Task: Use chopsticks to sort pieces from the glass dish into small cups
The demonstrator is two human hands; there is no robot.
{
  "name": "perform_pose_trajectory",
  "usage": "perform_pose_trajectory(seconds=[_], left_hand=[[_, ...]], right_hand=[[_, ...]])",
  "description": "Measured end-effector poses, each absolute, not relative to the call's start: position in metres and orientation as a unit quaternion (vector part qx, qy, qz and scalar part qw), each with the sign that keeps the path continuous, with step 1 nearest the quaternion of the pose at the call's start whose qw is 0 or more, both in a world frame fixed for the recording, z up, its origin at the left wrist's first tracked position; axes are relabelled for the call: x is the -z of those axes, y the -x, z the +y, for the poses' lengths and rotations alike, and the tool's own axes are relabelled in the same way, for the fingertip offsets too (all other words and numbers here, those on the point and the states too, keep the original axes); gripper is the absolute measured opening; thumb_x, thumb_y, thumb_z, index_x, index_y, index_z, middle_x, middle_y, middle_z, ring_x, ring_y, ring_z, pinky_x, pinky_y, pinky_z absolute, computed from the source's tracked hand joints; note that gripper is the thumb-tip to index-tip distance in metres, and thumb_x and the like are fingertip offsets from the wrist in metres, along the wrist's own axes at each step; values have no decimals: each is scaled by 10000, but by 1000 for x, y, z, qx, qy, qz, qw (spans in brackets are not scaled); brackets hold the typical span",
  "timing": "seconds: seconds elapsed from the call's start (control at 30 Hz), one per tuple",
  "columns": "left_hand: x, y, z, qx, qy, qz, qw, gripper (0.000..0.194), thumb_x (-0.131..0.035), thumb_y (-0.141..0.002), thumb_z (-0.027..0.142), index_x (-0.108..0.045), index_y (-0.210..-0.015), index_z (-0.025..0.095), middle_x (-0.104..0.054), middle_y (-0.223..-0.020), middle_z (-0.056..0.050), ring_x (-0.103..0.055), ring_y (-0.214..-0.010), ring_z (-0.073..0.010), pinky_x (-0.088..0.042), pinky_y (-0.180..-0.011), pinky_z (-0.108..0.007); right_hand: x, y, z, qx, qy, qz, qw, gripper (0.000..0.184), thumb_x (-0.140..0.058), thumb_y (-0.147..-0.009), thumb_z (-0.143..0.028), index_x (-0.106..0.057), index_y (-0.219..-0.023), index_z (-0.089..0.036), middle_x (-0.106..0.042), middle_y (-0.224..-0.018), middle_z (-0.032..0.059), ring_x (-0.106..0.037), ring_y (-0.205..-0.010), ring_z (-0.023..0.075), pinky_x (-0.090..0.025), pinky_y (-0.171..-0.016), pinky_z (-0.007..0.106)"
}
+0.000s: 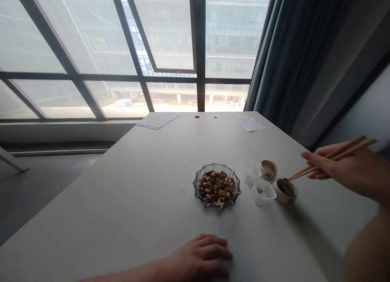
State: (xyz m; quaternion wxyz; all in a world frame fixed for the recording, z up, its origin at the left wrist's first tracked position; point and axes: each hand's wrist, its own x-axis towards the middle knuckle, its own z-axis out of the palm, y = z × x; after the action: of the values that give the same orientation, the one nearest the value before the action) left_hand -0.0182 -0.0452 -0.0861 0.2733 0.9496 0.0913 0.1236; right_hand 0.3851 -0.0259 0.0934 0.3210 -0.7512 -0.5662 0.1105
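My right hand (338, 168) grips a pair of wooden chopsticks (329, 158). Their tips reach into the nearer beige cup (285, 191), which has something dark inside. A second beige cup (268, 168) stands just behind it. Two small white plastic cups stand to the left of those; the nearer white cup (263, 192) holds one small nut, while the farther white cup (252, 173) looks empty. A glass bowl (216, 186) full of mixed brown and pale nuts sits in the middle of the white table (137, 201). My left hand (201, 259) rests flat on the table near its front edge, fingers loosely together, holding nothing.
Sheets of paper (158, 120) lie at the table's far left edge and another paper (252, 124) at the far right. Two small dark spots (197, 117) mark the far edge. Large windows stand behind the table, and a grey curtain (283, 59) hangs at the right.
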Motion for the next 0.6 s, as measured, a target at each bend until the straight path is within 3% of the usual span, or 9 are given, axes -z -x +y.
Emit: perform_pose_trajectory(seconds=[0.17,0.33,0.6], left_hand=[[87,19,-44,-117,-952,89,269,171,-600,-1076,234,-653,-1236,260,-692,-1427,-82,-554,-1444,-259,-409,-1236,-361],[86,19,-43,-113,-952,87,269,183,-548,-1099,267,-642,-1256,266,-684,-1441,-82,-547,-1448,-263,-413,-1234,-386],[84,18,-44,-105,-955,92,263,165,-580,-1080,232,-647,-1230,248,-680,-1446,-82,-543,-1451,-260,-408,-1236,-368]], right_hand=[[-77,-385,-1,-190,753,-566,277,354,-743,-903,-490,-786,-863,-141,-799,-727,164,-795,-649,302,-638,-557,316],[-65,-375,15,-231,724,-588,276,368,-825,-829,-521,-762,-810,-159,-789,-692,118,-799,-646,319,-673,-580,364],[-78,-362,8,-154,733,-577,325,305,-739,-929,-443,-763,-795,-170,-790,-696,143,-802,-665,329,-653,-580,371]])
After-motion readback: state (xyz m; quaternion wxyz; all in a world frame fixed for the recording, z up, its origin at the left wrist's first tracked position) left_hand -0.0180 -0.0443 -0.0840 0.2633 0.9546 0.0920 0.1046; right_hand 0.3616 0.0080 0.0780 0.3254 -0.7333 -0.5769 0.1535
